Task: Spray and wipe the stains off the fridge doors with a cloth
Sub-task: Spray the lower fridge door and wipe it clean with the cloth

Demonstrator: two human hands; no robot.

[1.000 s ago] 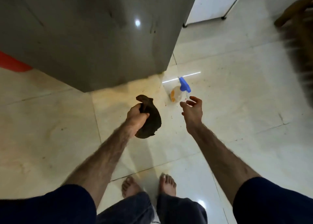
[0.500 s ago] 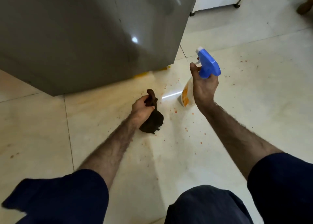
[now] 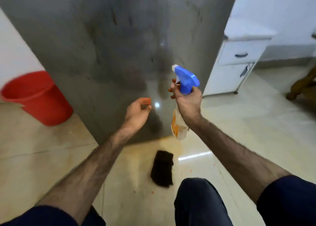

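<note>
The right hand (image 3: 187,101) is wrapped round the neck of the spray bottle (image 3: 183,95), a fingertip curled at the trigger under the blue head, whose white nozzle points at the grey fridge door (image 3: 119,46). Half a second ago the bottle was only just lifted off the floor; now it is raised in front of the door, so spraying looks about to start. The left hand (image 3: 137,113) has let go of the cloth (image 3: 162,168): its fingers hang loosely curled and hold nothing, with something orange on the fingertips. The cloth now lies on the floor (image 3: 248,123), near, between the forearms and just below the door's bottom edge. Dark streaks mark the door higher up. Both forearms reach forward, right wrist cocked upward. A red bucket (image 3: 37,97) stands at far left.
</note>
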